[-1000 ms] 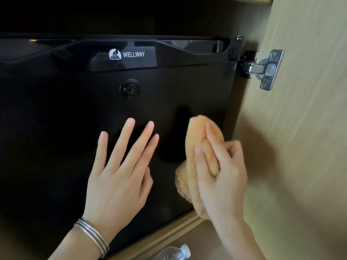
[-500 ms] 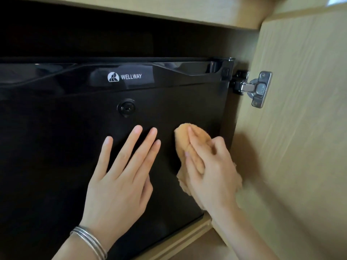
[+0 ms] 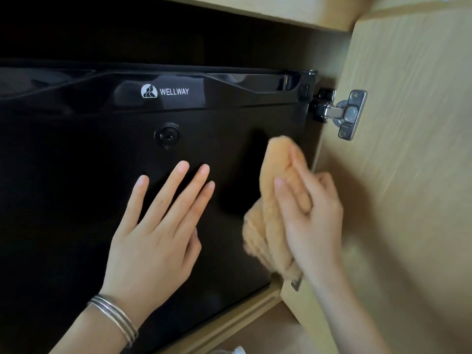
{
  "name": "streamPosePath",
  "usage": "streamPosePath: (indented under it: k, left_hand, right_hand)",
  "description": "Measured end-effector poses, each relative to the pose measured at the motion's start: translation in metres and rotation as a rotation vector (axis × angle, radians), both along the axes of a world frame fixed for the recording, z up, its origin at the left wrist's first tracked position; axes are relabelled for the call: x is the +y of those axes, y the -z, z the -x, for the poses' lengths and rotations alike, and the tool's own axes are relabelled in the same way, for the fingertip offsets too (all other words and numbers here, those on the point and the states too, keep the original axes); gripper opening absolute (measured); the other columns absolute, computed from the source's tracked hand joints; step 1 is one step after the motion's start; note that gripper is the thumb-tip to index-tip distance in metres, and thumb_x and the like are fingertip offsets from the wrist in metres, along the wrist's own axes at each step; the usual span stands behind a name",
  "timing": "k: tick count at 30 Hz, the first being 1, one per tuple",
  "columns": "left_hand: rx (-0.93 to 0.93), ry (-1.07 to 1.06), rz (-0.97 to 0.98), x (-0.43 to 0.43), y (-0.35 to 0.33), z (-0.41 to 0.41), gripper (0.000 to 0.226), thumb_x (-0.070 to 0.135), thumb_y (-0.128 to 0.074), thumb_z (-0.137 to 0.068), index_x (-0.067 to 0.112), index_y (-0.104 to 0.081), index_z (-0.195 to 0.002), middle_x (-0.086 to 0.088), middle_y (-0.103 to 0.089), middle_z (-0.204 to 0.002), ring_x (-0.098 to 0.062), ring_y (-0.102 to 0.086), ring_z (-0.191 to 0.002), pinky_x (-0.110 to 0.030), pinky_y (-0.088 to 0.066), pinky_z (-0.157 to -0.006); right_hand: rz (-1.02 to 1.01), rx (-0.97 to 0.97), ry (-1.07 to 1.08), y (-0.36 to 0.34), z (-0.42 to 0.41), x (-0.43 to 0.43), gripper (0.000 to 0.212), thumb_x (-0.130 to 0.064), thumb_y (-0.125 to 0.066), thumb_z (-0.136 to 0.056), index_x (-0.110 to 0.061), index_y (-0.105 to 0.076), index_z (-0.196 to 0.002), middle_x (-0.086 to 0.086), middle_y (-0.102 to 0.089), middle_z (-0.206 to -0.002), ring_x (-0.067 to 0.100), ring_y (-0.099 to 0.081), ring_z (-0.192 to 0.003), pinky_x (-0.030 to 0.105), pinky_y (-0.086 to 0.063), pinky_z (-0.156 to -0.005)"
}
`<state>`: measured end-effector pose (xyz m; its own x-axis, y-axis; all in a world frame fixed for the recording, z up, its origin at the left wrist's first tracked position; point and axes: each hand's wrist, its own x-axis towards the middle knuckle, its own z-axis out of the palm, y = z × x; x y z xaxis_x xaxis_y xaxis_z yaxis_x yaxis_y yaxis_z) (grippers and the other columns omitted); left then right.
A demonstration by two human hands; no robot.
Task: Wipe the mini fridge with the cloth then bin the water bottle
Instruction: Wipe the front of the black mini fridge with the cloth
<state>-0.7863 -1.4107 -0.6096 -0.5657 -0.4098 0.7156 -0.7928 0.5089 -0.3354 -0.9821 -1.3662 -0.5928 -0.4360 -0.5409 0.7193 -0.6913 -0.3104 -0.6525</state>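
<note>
Near edge, bottom: a pale sliver, possibly the water bottle point(image 3: 238, 350), not binned. Left hand point(image 3: 155, 241) flat, fingers spread, bracing the mini fridge point(image 3: 76, 200) door. Right hand point(image 3: 310, 215) bunched around the orange cloth point(image 3: 268, 208), pressed to the door's right side, up from half a second ago. Wipe ongoing. Far right: cabinet hinge point(image 3: 347, 113).

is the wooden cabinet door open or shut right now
Open. The cabinet door swings out to the right on its metal hinge, exposing the black mini fridge.
</note>
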Motion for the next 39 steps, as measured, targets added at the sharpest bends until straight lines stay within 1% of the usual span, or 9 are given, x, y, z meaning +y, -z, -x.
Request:
streamPosePath:
  k: [5,10,12,16,23,29,34,36,39]
  left_hand:
    - [-0.007,0.009,-0.007,-0.001,0.0,-0.001,0.064,0.02,-0.048,-0.085,0.011,-0.037,-0.147,-0.005,-0.026,-0.158,-0.025,-0.017,-0.147,-0.05,-0.007,-0.118]
    - [-0.005,-0.003,-0.002,-0.001,0.001,-0.001,0.064,0.019,-0.048,-0.084,0.011,-0.037,-0.147,-0.006,-0.025,-0.159,-0.025,-0.017,-0.147,-0.051,-0.009,-0.118]
    - [-0.016,-0.003,0.002,-0.002,0.001,0.0,0.064,0.019,-0.048,-0.084,0.011,-0.037,-0.147,-0.006,-0.025,-0.159,-0.025,-0.017,-0.148,-0.05,-0.008,-0.118]
    - [-0.021,-0.004,0.004,-0.003,0.001,-0.002,0.065,0.019,-0.048,-0.084,0.011,-0.036,-0.148,-0.005,-0.024,-0.159,-0.025,-0.016,-0.148,-0.05,-0.008,-0.119]
    - [-0.023,-0.008,0.005,-0.003,0.002,-0.002,0.065,0.018,-0.047,-0.085,0.011,-0.034,-0.148,-0.004,-0.022,-0.16,-0.025,-0.017,-0.148,-0.05,-0.009,-0.119]
    - [-0.036,-0.013,-0.007,-0.001,0.0,-0.003,0.064,0.019,-0.046,-0.085,0.011,-0.036,-0.147,-0.005,-0.021,-0.16,-0.024,-0.015,-0.148,-0.049,-0.008,-0.118]
    - [-0.072,-0.008,-0.021,0.006,0.007,-0.024,0.063,0.018,-0.048,-0.085,0.011,-0.038,-0.147,-0.006,-0.024,-0.159,-0.025,-0.019,-0.147,-0.047,-0.013,-0.118]
    - [-0.054,-0.018,-0.04,0.012,0.012,-0.037,0.06,0.018,-0.046,-0.086,0.01,-0.04,-0.146,-0.006,-0.025,-0.159,-0.024,-0.021,-0.147,-0.047,-0.016,-0.118]
    - [-0.009,-0.037,-0.059,0.021,0.013,-0.051,0.056,0.019,-0.042,-0.088,0.009,-0.043,-0.143,-0.006,-0.029,-0.157,-0.024,-0.023,-0.146,-0.049,-0.018,-0.117]
  right_hand:
    - [0.02,-0.052,0.09,-0.029,0.013,-0.034,0.046,-0.034,-0.054,-0.09,-0.04,-0.041,-0.134,-0.012,-0.039,-0.086,-0.011,-0.045,-0.079,-0.004,-0.031,-0.071]
    - [-0.152,0.101,0.07,0.039,-0.004,-0.008,0.042,-0.036,-0.054,-0.087,-0.034,-0.053,-0.129,-0.007,-0.043,-0.087,0.003,-0.049,-0.076,0.0,-0.034,-0.069]
    - [-0.189,0.061,-0.001,0.048,-0.003,0.006,0.041,-0.036,-0.055,-0.087,-0.035,-0.053,-0.127,-0.01,-0.045,-0.087,0.002,-0.05,-0.08,0.002,-0.037,-0.07]
    - [-0.008,0.026,0.045,0.008,0.009,0.004,0.042,-0.028,-0.061,-0.088,-0.03,-0.051,-0.129,-0.01,-0.042,-0.082,-0.002,-0.048,-0.077,-0.001,-0.033,-0.072]
    - [0.003,-0.097,0.131,-0.041,0.025,-0.034,0.045,-0.033,-0.052,-0.092,-0.034,-0.042,-0.136,-0.003,-0.046,-0.102,-0.01,-0.043,-0.081,-0.01,-0.024,-0.071]
    - [0.029,0.236,0.018,-0.02,-0.012,-0.021,0.045,-0.032,-0.054,-0.091,-0.033,-0.044,-0.134,-0.012,-0.034,-0.086,-0.002,-0.044,-0.079,0.002,-0.034,-0.071]
    - [0.037,-0.025,0.161,-0.034,0.015,-0.031,0.043,-0.03,-0.054,-0.092,-0.034,-0.045,-0.134,-0.001,-0.042,-0.092,-0.005,-0.044,-0.074,-0.006,-0.027,-0.069]
    - [0.042,0.063,0.169,-0.03,-0.003,-0.031,0.045,-0.032,-0.052,-0.092,-0.032,-0.044,-0.135,-0.002,-0.039,-0.093,-0.001,-0.043,-0.073,-0.005,-0.029,-0.07]
    - [0.057,0.277,0.134,-0.009,-0.045,-0.023,0.045,-0.041,-0.043,-0.091,-0.032,-0.043,-0.136,-0.004,-0.04,-0.094,0.007,-0.044,-0.074,0.007,-0.039,-0.066]
